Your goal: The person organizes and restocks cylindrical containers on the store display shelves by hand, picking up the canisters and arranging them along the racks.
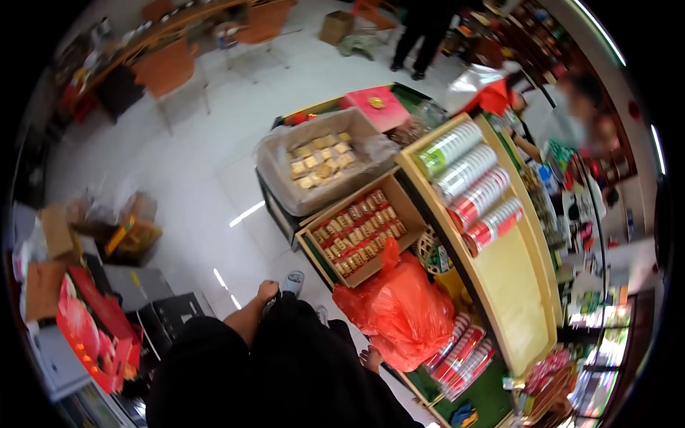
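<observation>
My left hand [267,290] is closed in front of my dark clothing, over the floor. Something dark shows just under it, too unclear to name. Beside the counter's near edge, my right hand [371,359] is low, close to a full, knotted red plastic bag [407,307]. Its fingers look apart, and I see nothing in them. Beyond the bag, a cardboard box [300,232] holds rows of small gold-coloured packs. Behind that stands a plastic-lined bin [275,167] with gold-wrapped pieces inside. Clear-wrapped stacks of red and white containers [464,360] lie beside the bag.
A tilted wooden shelf [510,285] carries several wrapped stacks [457,153]. A pink box [378,107] sits at the far end. At left are a red carton [96,328] and cardboard boxes [61,232]. Chairs [165,71] and a person in dark trousers [421,43] are farther off.
</observation>
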Motion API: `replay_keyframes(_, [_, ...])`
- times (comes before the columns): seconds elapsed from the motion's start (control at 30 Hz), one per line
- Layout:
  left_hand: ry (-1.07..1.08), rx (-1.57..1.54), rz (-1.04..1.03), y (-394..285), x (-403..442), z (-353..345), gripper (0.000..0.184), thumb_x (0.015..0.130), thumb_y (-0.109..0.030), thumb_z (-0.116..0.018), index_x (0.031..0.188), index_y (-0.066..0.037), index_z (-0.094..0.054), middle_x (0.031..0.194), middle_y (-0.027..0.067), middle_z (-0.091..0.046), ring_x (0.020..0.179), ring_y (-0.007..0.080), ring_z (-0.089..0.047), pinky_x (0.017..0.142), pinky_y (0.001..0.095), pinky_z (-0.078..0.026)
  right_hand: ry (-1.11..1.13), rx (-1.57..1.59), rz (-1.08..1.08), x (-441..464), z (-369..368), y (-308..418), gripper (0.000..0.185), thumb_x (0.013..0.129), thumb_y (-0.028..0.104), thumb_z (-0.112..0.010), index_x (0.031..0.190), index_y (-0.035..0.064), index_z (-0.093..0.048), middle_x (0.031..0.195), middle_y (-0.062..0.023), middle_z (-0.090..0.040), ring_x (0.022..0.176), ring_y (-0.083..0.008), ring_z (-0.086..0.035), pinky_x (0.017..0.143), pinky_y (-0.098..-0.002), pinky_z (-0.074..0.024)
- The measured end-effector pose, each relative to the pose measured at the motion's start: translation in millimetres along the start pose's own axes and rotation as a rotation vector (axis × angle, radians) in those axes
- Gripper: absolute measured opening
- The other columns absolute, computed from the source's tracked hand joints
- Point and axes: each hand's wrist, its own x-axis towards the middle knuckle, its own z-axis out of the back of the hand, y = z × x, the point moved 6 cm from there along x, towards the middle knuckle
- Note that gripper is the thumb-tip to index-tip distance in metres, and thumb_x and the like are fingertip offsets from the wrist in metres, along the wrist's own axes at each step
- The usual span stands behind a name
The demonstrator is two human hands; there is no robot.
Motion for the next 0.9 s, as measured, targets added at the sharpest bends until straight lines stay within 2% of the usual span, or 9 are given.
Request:
replay_keyframes(0.07, [-0.030, -0.027, 0.045, -10, 10, 10, 0.042, 0.081, -0.034, -0.051, 0.088, 0.002, -0.069, 0.094, 0.0265, -0.066, 0.096, 0.0397, -0.064, 0.087, 0.0426, -0.047, -0.003, 0.036, 0.038, 12, -4, 16, 0.028, 0.086, 0.024, -0.055, 0.106, 0.0042, -0.056, 0.075, -0.0141, -0.061, 0.059, -0.0244, -0.058, 0.052, -0.0361, -0.0494])
replay_keyframes(0.23, [-0.125, -0.183, 0.018, -34, 19, 34, 0.043, 0.080, -0.036, -0.052, 0.082, 0.003, -0.068, 0.085, 0.0264, -0.067, 0.089, 0.0391, -0.065, 0.083, 0.0421, -0.049, 0.470, -0.293, 0.026, 69, -24, 30, 0.033, 0.088, 0.033, -0.055, 0.111, 0.0094, -0.057, 0.089, -0.0159, -0.062, 0.077, -0.0280, -0.059, 0.065, -0.0390, -0.0489])
replay_keyframes(0.4, [-0.194, -0.216, 0.052, -4, 28, 34, 0.045, 0.081, -0.038, -0.053, 0.081, 0.004, -0.067, 0.079, 0.0253, -0.066, 0.083, 0.0370, -0.066, 0.077, 0.0422, -0.049, 0.273, -0.386, -0.067, 31, -35, 75, 0.044, 0.087, 0.048, -0.050, 0.113, 0.0121, -0.056, 0.097, -0.0152, -0.063, 0.084, -0.0269, -0.059, 0.075, -0.0401, -0.0477])
replay_keyframes(0.47, [-0.146, -0.194, 0.077, 20, 26, 27, 0.043, 0.083, -0.036, -0.053, 0.072, 0.004, -0.066, 0.067, 0.0212, -0.065, 0.069, 0.0311, -0.066, 0.067, 0.0421, -0.049, 0.292, -0.417, -0.131, 20, -39, 69, 0.038, 0.089, 0.034, -0.049, 0.113, 0.0044, -0.055, 0.105, -0.0141, -0.062, 0.091, -0.0229, -0.058, 0.081, -0.0322, -0.0454])
replay_keyframes(0.6, [-0.121, -0.416, 0.029, 16, -4, 29, 0.042, 0.087, -0.026, -0.054, 0.053, -0.001, -0.051, 0.048, 0.0067, -0.050, 0.044, 0.0184, -0.049, 0.043, 0.0369, -0.036, 0.156, -0.408, -0.166, -11, -50, 71, 0.038, 0.086, 0.038, -0.053, 0.109, 0.0075, -0.058, 0.094, -0.0164, -0.063, 0.080, -0.0276, -0.060, 0.073, -0.0398, -0.0490])
replay_keyframes(0.7, [-0.179, 0.482, -0.439, 64, 30, 5, 0.040, 0.086, -0.026, -0.047, 0.061, 0.003, -0.058, 0.064, 0.0247, -0.061, 0.062, 0.0373, -0.062, 0.060, 0.0527, -0.045, 0.115, -0.364, -0.176, -7, -54, 61, 0.041, 0.087, 0.033, -0.052, 0.118, 0.0064, -0.055, 0.101, -0.0187, -0.063, 0.088, -0.0295, -0.061, 0.080, -0.0421, -0.0468])
replay_keyframes(0.73, [-0.042, 0.307, -0.191, 60, 19, 13, 0.039, 0.085, -0.027, -0.046, 0.068, 0.004, -0.061, 0.076, 0.0302, -0.062, 0.075, 0.0455, -0.061, 0.070, 0.0557, -0.044, 0.106, -0.322, -0.176, -13, -55, 59, 0.041, 0.087, 0.033, -0.052, 0.118, 0.0064, -0.055, 0.101, -0.0187, -0.063, 0.088, -0.0295, -0.061, 0.080, -0.0421, -0.0468])
replay_keyframes(0.8, [0.008, 0.206, -0.008, 52, 10, 24, 0.042, 0.083, -0.031, -0.047, 0.070, 0.007, -0.061, 0.074, 0.0301, -0.062, 0.076, 0.0457, -0.061, 0.076, 0.0535, -0.045, 0.065, -0.313, -0.145, -19, -55, 58, 0.037, 0.085, 0.028, -0.055, 0.115, 0.0063, -0.058, 0.098, -0.0197, -0.064, 0.078, -0.0287, -0.062, 0.069, -0.0402, -0.0488])
replay_keyframes(0.9, [0.033, 0.205, -0.243, 45, 40, 29, 0.043, 0.083, -0.031, -0.049, 0.060, 0.004, -0.058, 0.059, 0.0194, -0.060, 0.055, 0.0323, -0.058, 0.055, 0.0462, -0.046, -0.020, -0.225, -0.081, -34, -53, 50, 0.026, 0.084, 0.023, -0.058, 0.100, 0.0039, -0.063, 0.079, -0.0172, -0.065, 0.058, -0.0250, -0.060, 0.051, -0.0368, -0.0480])
